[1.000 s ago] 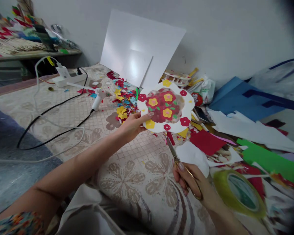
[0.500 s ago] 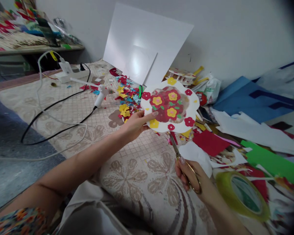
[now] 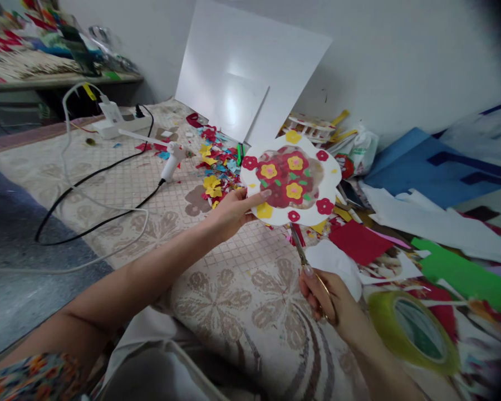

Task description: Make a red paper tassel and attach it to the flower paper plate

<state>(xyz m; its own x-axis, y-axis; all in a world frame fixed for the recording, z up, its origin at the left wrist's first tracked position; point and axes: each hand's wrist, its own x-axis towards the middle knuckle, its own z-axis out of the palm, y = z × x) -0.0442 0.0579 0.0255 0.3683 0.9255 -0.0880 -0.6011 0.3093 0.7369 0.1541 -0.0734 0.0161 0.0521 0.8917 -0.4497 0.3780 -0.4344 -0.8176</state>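
My left hand (image 3: 239,210) grips the lower left edge of a scalloped white paper fan-shaped piece (image 3: 330,184), its thumb lying across the front. Red and yellow paper flowers sit round the white border; the see-through middle carries a red patch with yellow flowers (image 3: 294,191) and small green leaves. In my right hand (image 3: 323,292) is a pair of gold-handled scissors (image 3: 299,248), fingers in the loops. Their tips point up at the bottom edge of the white piece, just under a small red flower (image 3: 293,216). Whether the blades touch the edge, I cannot tell.
A white glue gun (image 3: 172,164) with a black cord lies left on the patterned cloth, near a power strip (image 3: 121,127). Coloured paper scraps (image 3: 227,159) and a green cutter (image 3: 240,153) lie behind. At right are a tape roll (image 3: 413,331), red sheet (image 3: 359,243) and green sheet (image 3: 467,275).
The scissors' handles have turned and drawn closer together in my right hand, and the blades look narrower. The white piece is held in nearly the same place.
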